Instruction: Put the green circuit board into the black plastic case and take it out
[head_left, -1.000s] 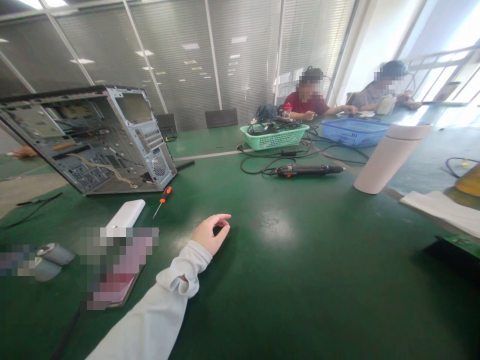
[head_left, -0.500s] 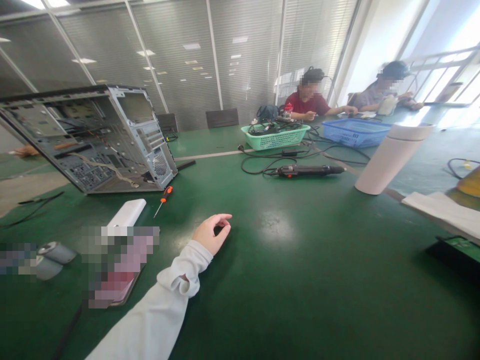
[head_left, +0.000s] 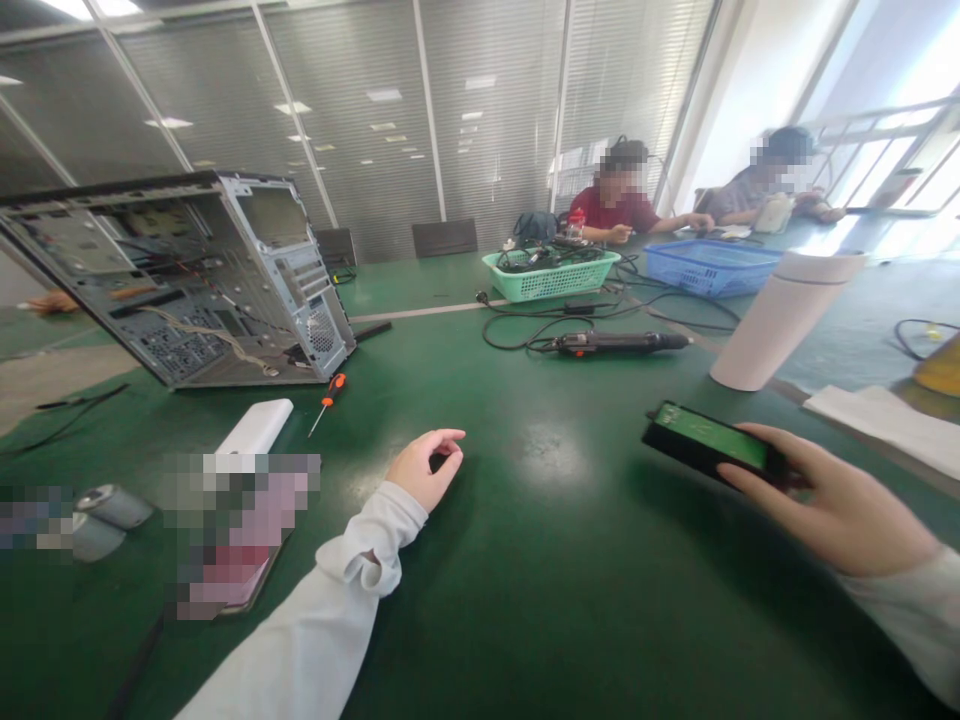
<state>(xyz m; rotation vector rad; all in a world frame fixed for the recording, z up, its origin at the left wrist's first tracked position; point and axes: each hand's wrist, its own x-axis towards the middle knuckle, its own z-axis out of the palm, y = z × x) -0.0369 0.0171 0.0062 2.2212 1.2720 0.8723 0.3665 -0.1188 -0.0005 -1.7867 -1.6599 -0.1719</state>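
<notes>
My right hand (head_left: 840, 500), at the right, grips one end of a black rectangular case with a green circuit board (head_left: 709, 438) on its upper face. Thumb and fingers hold its two long sides, and its far end points left, slightly above the table. Near the middle, my left hand (head_left: 424, 470) rests on the green table (head_left: 555, 580), fingers loosely curved with a gap between thumb and forefinger; it holds nothing visible. Left of that hand are an orange-and-black screwdriver (head_left: 328, 400) and a blurred-out phone-like slab (head_left: 247, 550).
An open computer case (head_left: 247, 290) stands at the left, beside a white power bank (head_left: 255, 425). An electric screwdriver (head_left: 622, 343) lies behind my hands. Further back are a green basket (head_left: 555, 282) of cables, a blue basket (head_left: 709, 268), a pale tumbler (head_left: 784, 320) and two seated people.
My right hand has come into view from the right, carrying the black case with the green circuit board leftward from the right edge. My left hand has barely moved.
</notes>
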